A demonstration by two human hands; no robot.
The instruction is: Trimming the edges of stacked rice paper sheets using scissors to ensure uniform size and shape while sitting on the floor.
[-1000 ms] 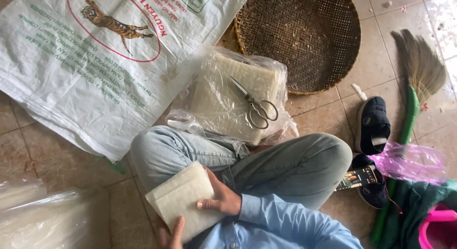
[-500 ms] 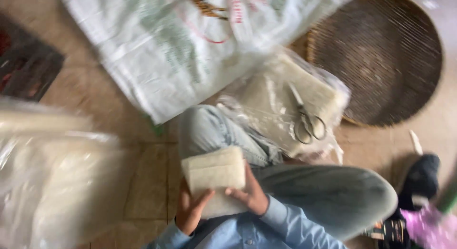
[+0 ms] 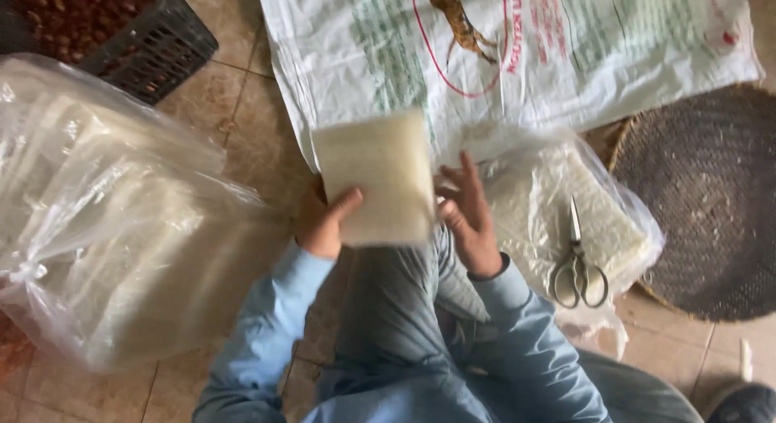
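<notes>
Left hand: closed on the lower left edge of the pale square stack, thumb across its front.
Right hand: fingers spread and open, just beside the stack's right edge; whether it touches, I cannot tell.
Stack position: lifted above the person's knees, over the tiled floor, in front of the near edge of the white woven sack.
Done, as I judge it: one stack is out and in hand.
Left: more pale sheets lie in the open clear bag to the right, with scissors resting on top.
Left side: a big clear plastic bag holds many similar stacks.
Far left: dark crate.
Right: round woven tray.
</notes>
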